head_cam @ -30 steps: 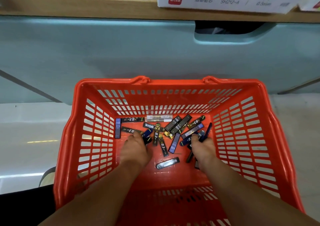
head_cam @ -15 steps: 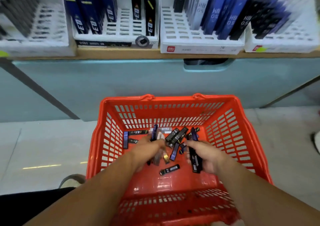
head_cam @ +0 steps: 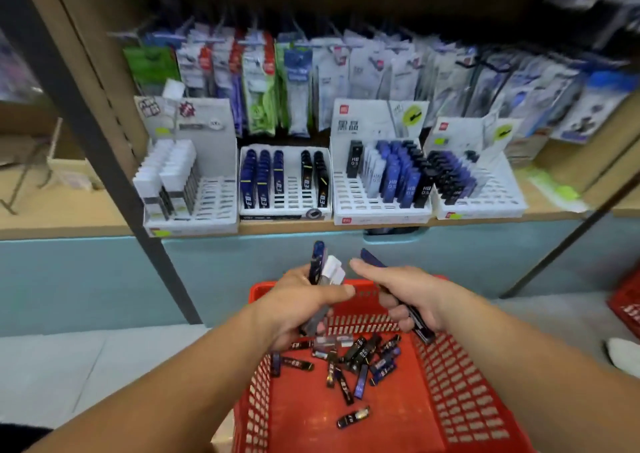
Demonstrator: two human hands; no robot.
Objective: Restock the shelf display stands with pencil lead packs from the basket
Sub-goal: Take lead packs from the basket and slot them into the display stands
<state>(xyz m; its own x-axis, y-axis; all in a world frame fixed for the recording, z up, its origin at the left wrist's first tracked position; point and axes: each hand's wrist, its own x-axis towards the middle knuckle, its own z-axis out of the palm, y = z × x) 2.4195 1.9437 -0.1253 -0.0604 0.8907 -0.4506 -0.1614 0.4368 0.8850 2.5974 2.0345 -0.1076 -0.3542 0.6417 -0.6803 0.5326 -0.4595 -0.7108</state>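
**A:** How's the grip?

**B:** Both hands are clamped on stock. The left hand (head_cam: 304,302) has fingers and thumb curled round a small bundle of pencil lead packs (head_cam: 320,262) that stands upright out of the fist. The right hand (head_cam: 407,295) grips dark packs (head_cam: 372,260) slanting across its palm, with the index finger stretched forward. Both hands are above the far rim of the basket (head_cam: 460,383) and below the shelf (head_cam: 62,218).

**A:** How will they handle?

**B:** I'd judge them light, slim and stiff. They look like smooth plastic cases, so a bundle could fan out and slip. The leads inside are probably brittle, so they shouldn't be dropped. I'd pinch each one across its flat faces near the middle and slot them in one at a time.

**A:** And the counts?

**B:** There are four display stands (head_cam: 381,215) side by side on the shelf. In the left hand I make out three packs, one dark blue and two pale, and the fist may hide more. The right hand has at least one, possibly two, but I can't tell. In the basket lie about fourteen loose packs (head_cam: 360,381). They overlap towards the far end, so that count isn't exact. One of them lies apart, nearer the person.
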